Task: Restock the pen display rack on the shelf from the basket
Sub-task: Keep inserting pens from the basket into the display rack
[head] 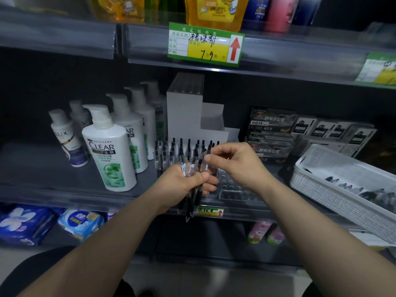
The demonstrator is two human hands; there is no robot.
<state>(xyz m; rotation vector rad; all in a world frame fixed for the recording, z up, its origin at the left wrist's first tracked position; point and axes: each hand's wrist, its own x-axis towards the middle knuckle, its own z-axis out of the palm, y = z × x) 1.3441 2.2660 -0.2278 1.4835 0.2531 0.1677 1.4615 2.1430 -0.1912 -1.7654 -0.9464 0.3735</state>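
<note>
Restocking underway: left hand (182,186) clasps a pen bundle (189,203), right hand's (235,162) grip pinches one pen (207,162), which next needs seating upright in a vacant hole of the rack (232,189).

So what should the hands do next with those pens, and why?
Probably the right hand should lift the pen it pinches out of the bundle gripped by the left hand and stand it in an empty hole of the rack. The rack's right side shows bare holes; its left side already holds standing pens.
</note>
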